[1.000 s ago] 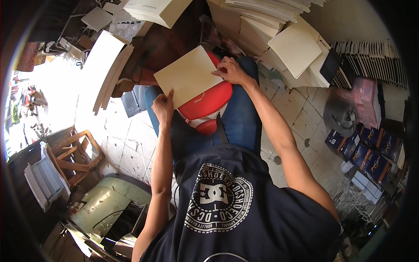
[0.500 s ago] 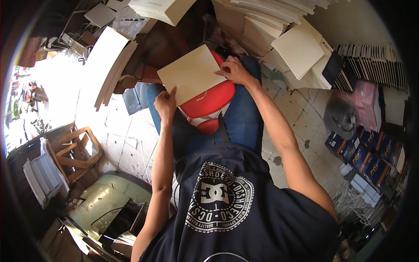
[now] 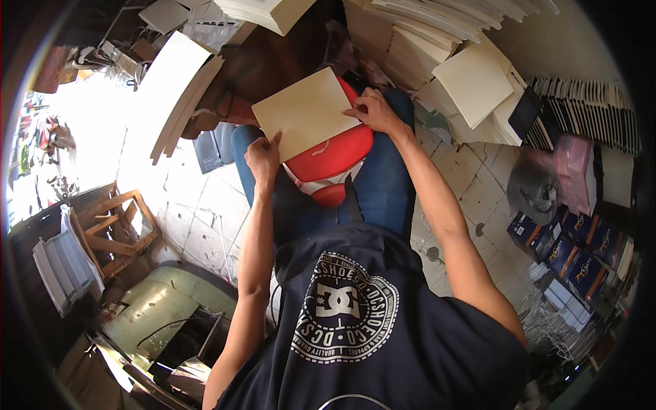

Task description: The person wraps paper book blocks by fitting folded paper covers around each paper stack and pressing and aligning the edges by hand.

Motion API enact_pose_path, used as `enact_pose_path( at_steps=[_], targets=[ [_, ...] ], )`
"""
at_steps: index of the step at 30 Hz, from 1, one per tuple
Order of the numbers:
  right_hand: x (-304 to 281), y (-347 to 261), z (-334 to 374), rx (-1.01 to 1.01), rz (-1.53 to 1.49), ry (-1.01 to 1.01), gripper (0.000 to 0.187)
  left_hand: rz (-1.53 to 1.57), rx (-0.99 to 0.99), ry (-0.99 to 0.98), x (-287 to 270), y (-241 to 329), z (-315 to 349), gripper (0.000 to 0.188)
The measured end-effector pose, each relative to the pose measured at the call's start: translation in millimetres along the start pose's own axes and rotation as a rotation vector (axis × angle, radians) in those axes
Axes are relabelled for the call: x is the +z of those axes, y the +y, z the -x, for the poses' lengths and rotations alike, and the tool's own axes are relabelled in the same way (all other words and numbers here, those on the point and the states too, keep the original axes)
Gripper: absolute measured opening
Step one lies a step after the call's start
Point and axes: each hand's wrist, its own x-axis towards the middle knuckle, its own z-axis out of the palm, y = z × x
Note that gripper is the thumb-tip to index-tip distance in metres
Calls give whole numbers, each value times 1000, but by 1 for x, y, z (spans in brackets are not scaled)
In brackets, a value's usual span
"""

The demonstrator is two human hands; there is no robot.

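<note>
A cream sheet of paper (image 3: 304, 113), possibly more than one layer, lies at a slant over a red plastic seat (image 3: 328, 157) between my knees. At its near left corner my left hand (image 3: 263, 162) is closed, thumb on top of the paper and fingers curled at the edge. My right hand (image 3: 377, 113) pinches the right edge between thumb and forefinger. The undersides of both grips are hidden.
Cream paper stacks (image 3: 475, 82) stand at the far right, with another leaning stack (image 3: 179, 89) at the far left. Black-edged books (image 3: 581, 109) line the right wall, above dark blue boxes (image 3: 574, 253). A wooden frame (image 3: 116, 232) lies on the left.
The view has shifted slightly. Both hands keep hold of the paper at the same places, and it lies nearly as before on the red seat.
</note>
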Motion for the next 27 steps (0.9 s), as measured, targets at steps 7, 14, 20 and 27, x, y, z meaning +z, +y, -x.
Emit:
enact_pose_path(
  at_steps=[7,14,20,27],
  targets=[
    [-9,-6,1,51,39,-121,53,-6,25,26,3,-5,0,56],
    [-6,-8,3,50,58,-94,53,-44,11,-20,-1,-7,-1,52],
    [-6,-6,2,51,58,-121,54,102,-180,-197,-29,-6,5,46],
    [-5,-9,4,-30,43,-36,46,-63,123,-326,-45,-1,21,36]
  ],
)
